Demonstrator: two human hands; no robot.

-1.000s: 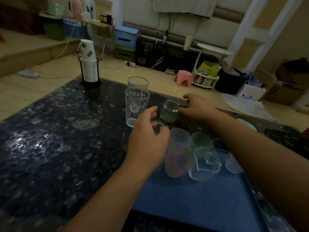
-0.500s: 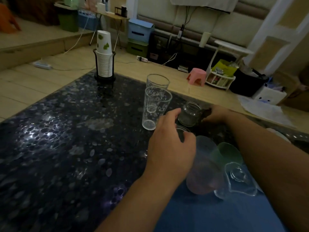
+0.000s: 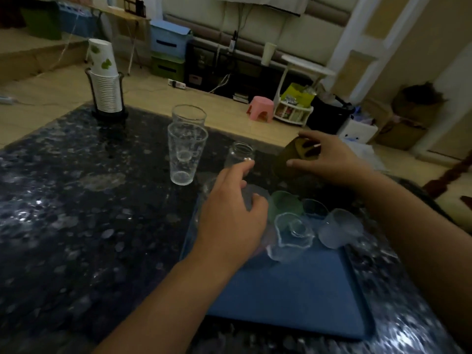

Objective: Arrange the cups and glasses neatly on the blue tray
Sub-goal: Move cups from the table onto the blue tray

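The blue tray (image 3: 288,300) lies on the dark table in front of me. At its far end stand a green cup (image 3: 284,204), a dark blue cup (image 3: 314,208), a frosted cup (image 3: 338,232) and a clear wavy-rimmed glass (image 3: 291,235). My left hand (image 3: 231,221) hovers over that end, fingers apart, covering a pale cup. Beyond the tray stand a small glass jar (image 3: 238,154) and two tall clear tumblers (image 3: 186,154), one behind the other. My right hand (image 3: 325,159) grips a dark brown cup (image 3: 291,159), tilted, just off the table.
A black holder with a stack of paper cups (image 3: 106,80) stands at the table's far left. The speckled dark table (image 3: 76,226) stretches out to the left of the tray. Past the far edge are the floor, a pink stool (image 3: 260,108) and storage boxes.
My right hand has taken the dark brown cup from behind the jar and lifted it, tilted. My left hand has shifted slightly back over the tray's far end. The view has turned left.
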